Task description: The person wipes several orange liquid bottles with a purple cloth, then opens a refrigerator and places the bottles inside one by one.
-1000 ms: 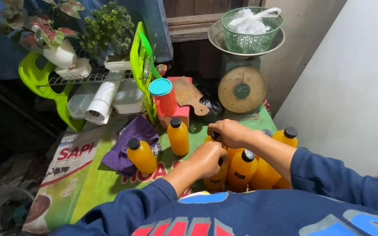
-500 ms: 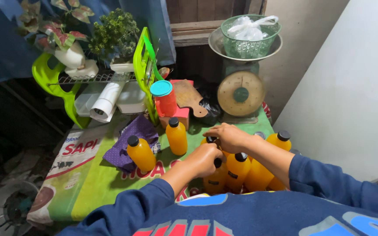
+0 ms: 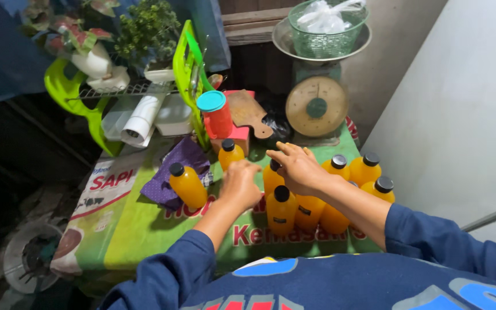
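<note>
Closest to me, at the near edge of the table [image 3: 144, 229] with its green printed cover, stands the cluster of orange bottles. The nearest one [image 3: 282, 209] is upright, black cap up, just below my wrists. More of the bottles crowd behind and to the right of it, toward the right edge, all upright so their long axes run straight up.

My right hand [image 3: 298, 167] lies over the top of that cluster, fingers spread and flat, palm down, resting on or just above a cap I cannot see beneath it. It grips nothing that I can make out. My left hand [image 3: 241, 185] sits just beside it to the left, fingers curled loosely downward; whether they close on a bottle under the palm I cannot tell, because the back of the hand hides it.

Beyond my left hand, a single bottle [image 3: 229, 154] stands upright, near the fingertips and straight ahead. Further left, well apart from both hands, another bottle [image 3: 188, 185] stands next to a purple cloth [image 3: 180, 163]. My left hand is the nearer one to both of these.

At the far edge are a red tumbler with a teal lid [image 3: 216, 115] and a dial scale [image 3: 317, 106] carrying a green basket [image 3: 327, 26].
</note>
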